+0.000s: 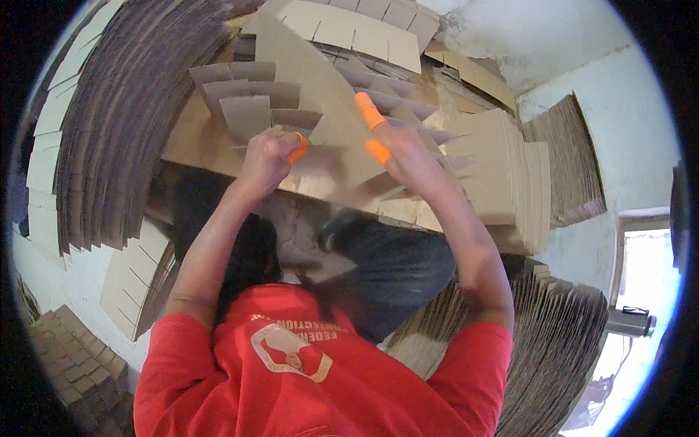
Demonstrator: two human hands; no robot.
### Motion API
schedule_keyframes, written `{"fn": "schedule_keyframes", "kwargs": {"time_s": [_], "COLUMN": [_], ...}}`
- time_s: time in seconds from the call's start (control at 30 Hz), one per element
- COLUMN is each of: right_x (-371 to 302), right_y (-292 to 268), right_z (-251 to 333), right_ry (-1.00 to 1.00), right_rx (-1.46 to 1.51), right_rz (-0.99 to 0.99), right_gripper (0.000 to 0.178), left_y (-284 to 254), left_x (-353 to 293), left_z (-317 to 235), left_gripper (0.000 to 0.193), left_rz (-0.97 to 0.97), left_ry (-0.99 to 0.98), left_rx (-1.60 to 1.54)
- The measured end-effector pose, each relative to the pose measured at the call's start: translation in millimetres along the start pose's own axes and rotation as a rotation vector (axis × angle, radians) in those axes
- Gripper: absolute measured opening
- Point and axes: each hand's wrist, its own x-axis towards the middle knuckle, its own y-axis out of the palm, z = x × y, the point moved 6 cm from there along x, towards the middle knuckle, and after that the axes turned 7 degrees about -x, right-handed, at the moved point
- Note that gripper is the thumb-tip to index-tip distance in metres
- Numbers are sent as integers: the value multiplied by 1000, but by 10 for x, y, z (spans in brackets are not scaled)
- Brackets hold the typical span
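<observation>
A long brown cardboard strip (306, 87) slants across the work surface in front of me, blurred at its near end. Upright slotted cardboard divider pieces (247, 109) stand along its left side, and more show on its right. My left hand (268, 162), an orange cover on one finger, is closed at the nearest left divider; its fingertips are partly hidden. Along the strip's right edge lies my right hand (408, 153). Its index finger and thumb, both in orange covers, are stretched apart, while its other fingers are hidden.
A tall stack of cardboard sheets (116, 124) rises at the left. Slotted sheets (357, 33) lie at the back, with a stack of plain sheets (502, 175) at the right. More cardboard (546, 342) stands low at the right, near a bright doorway (644, 291).
</observation>
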Motion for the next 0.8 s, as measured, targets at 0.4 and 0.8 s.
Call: {"fn": "schedule_keyframes", "kwargs": {"time_s": [0.4,0.8], "right_x": [-189,-91], "right_y": [98,566], "right_z": [-12,-278], "right_ry": [-105,-107], "right_rx": [-13,-102], "right_rz": [-172,8], "right_gripper": [26,51], "left_y": [-473,-303], "left_x": [821,835], "left_z": [680,780], "left_gripper": [22,5], "left_rz": [55,179], "left_ry": [192,-38], "left_rx": [385,315]}}
